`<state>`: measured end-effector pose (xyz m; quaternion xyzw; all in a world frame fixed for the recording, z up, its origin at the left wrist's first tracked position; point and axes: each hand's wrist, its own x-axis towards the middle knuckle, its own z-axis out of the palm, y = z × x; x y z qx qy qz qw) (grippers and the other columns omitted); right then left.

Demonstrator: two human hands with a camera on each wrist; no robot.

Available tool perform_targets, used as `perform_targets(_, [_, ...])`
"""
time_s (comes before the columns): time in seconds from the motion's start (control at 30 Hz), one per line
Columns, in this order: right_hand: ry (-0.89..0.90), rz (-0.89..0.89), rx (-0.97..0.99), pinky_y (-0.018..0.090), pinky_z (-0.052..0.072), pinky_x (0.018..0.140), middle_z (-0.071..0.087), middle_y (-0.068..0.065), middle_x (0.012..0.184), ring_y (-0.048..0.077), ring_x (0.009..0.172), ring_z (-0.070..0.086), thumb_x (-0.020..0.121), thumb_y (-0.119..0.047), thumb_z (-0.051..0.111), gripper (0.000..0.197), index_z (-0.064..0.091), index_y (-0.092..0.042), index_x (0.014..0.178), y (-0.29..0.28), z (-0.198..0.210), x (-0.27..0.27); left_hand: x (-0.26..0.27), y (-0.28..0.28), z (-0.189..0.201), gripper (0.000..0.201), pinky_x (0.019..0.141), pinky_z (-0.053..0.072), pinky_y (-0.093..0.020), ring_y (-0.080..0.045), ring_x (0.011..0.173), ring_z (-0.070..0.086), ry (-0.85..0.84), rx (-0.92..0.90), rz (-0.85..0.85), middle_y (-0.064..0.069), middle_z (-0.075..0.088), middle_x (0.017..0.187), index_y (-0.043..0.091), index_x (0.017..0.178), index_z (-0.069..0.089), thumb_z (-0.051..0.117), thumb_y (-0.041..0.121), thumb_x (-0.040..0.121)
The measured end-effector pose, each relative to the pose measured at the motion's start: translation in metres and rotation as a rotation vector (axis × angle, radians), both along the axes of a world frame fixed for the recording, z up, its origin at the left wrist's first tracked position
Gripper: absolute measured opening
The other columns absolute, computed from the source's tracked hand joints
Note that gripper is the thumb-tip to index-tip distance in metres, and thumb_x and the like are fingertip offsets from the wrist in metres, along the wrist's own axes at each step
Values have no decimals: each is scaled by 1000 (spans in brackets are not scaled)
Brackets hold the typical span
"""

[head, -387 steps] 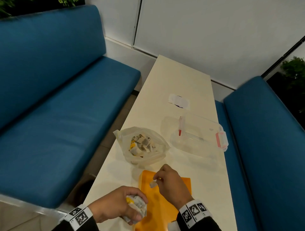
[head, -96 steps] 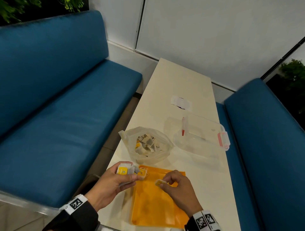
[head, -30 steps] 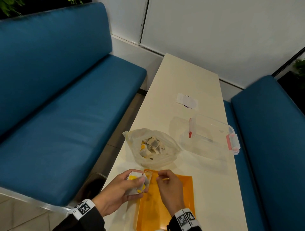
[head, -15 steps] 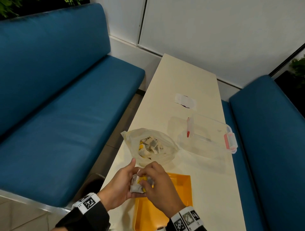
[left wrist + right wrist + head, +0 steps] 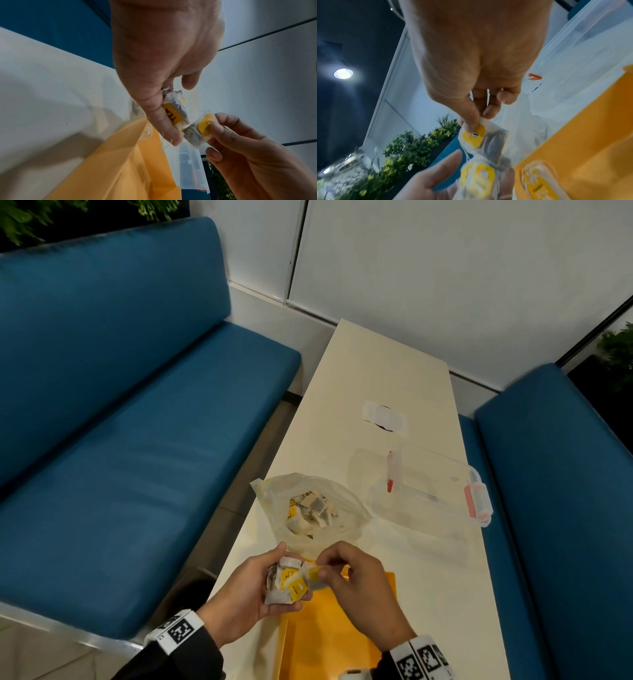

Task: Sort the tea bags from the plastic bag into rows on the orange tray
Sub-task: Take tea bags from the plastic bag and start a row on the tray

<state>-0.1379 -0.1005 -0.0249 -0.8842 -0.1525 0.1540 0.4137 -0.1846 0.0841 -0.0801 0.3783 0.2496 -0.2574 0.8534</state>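
Blue benches (image 5: 120,440) flank the long cream counter (image 5: 387,385) where I sit, with a white wall beyond its far end. My left hand (image 5: 246,594) is curled round a small bunch of tea bags (image 5: 286,583), thumb pressed across a yellow tag; in the left wrist view that tag reads "TEA". My right hand (image 5: 356,587) pinches a single tea bag (image 5: 197,132) by its yellow tag, thumb and forefinger closed on it, just beside the bunch and touching it. Both hands hover over the far left corner of the orange tray (image 5: 329,642), which lies at the near end of the counter. In the right wrist view one tea bag on the tray (image 5: 539,180) lies flat on the orange surface, near my left hand. Just past the tray, the plastic bag (image 5: 308,508) stands open with more tea bags heaped inside. To its right, by the counter's right edge, sits a clear container (image 5: 431,491) with pink clips. Farther along the counter lies a white slip (image 5: 385,419) with a dark mark
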Motion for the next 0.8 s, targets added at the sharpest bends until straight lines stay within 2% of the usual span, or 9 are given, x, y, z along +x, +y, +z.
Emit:
perform_targets(0.07, [40, -74, 37, 10, 44, 68, 69, -3, 83, 5, 82, 61, 83, -6, 74, 24, 72, -28, 90, -8, 0, 6, 0, 2, -1, 52, 81, 61, -44, -43, 103, 70, 1, -7, 7, -31, 69, 118, 3, 126, 65, 49, 46, 101])
perform_targets(0.2, [122, -136, 35, 17, 49, 67, 72, -2, 78, 9, 74, 62, 77, -13, 82, 12, 74, -22, 75, -19, -4, 12, -2, 7, -5, 50, 81, 62, -44, -47, 114, 67, 15, -16, 11, -30, 70, 119, 5, 127, 65, 49, 45, 102])
perform_targets(0.27, [185, -174, 84, 19, 49, 65, 72, 2, 78, 13, 70, 59, 75, -14, 84, 10, 75, -18, 73, -23, -7, 12, -3, 10, -7, 48, 80, 62, -44, -44, 107, 70, 16, -24, 28, -28, 71, 117, 5, 127, 65, 50, 43, 103])
perform_targets(0.37, [187, -206, 107, 20, 45, 61, 70, 3, 74, 9, 63, 51, 72, -14, 86, 12, 75, -17, 71, -28, -13, 11, -6, 14, -7, 45, 78, 62, -44, -40, 100, 72, 13, -23, 54, -26, 72, 116, 4, 125, 66, 51, 41, 103])
perform_targets(0.5, [265, -178, 185, 18, 46, 58, 70, 4, 74, 13, 64, 58, 80, -8, 79, 8, 71, -8, 79, -28, -20, 9, -9, 19, -10, 43, 73, 65, -42, -43, 104, 71, 11, -4, 81, -28, 70, 118, 1, 126, 65, 58, 34, 100])
perform_targets(0.63, [415, -200, 214, 21, 37, 45, 66, 5, 69, 25, 61, 66, 89, -6, 70, 10, 61, -3, 86, -28, -37, 9, -13, 21, -10, 35, 82, 64, -44, -49, 114, 66, -15, 13, 81, -30, 70, 119, 3, 126, 64, 60, 23, 98])
perform_targets(0.7, [477, -211, 213, 25, 41, 45, 68, 10, 72, 29, 64, 70, 91, -6, 68, 11, 57, -3, 89, -27, -50, 7, -15, 21, -10, 32, 83, 64, -44, -47, 111, 68, -23, 9, 83, -29, 70, 119, 4, 125, 64, 60, 22, 98])
perform_targets(0.8, [564, -217, 219, 27, 50, 50, 71, 24, 78, 28, 67, 72, 90, -3, 68, 13, 55, -2, 90, -22, -67, 4, -15, 21, -9, 30, 80, 64, -42, -42, 105, 72, -18, 12, 76, -27, 71, 117, 5, 124, 65, 59, 21, 100])
